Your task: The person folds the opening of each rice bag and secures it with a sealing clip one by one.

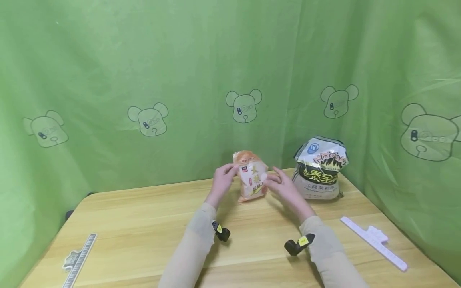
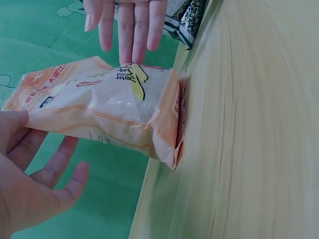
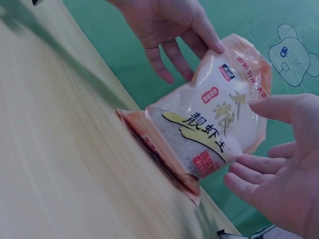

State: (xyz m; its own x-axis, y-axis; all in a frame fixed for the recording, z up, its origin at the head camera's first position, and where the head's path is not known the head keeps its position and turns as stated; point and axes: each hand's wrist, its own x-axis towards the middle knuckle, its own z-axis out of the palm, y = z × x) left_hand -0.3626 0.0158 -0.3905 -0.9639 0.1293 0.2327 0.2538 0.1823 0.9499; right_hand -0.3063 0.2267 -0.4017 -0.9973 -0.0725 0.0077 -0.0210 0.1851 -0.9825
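A small orange-and-white bag of rice [image 1: 253,178] stands on the wooden table, with pale grains showing through its clear lower window in the right wrist view. At its upper left edge, my left hand [image 1: 224,178] pinches the bag, thumb in front and forefinger behind; the other fingers spread apart below. My right hand [image 1: 286,188] is at the opposite side. Its fairly straight fingertips [image 3: 241,162] touch the bag's side edge, while the thumb overlaps the printed front. To the right of that hand stands a larger bag of rice [image 1: 318,170], white with black print.
A grey ruler-like clip [image 1: 80,260] lies at the table's left front, and a pale lilac one [image 1: 374,242] at the right. Green curtains [image 1: 180,60] with bear-face prints hang behind the table [image 1: 144,224] and along both sides.
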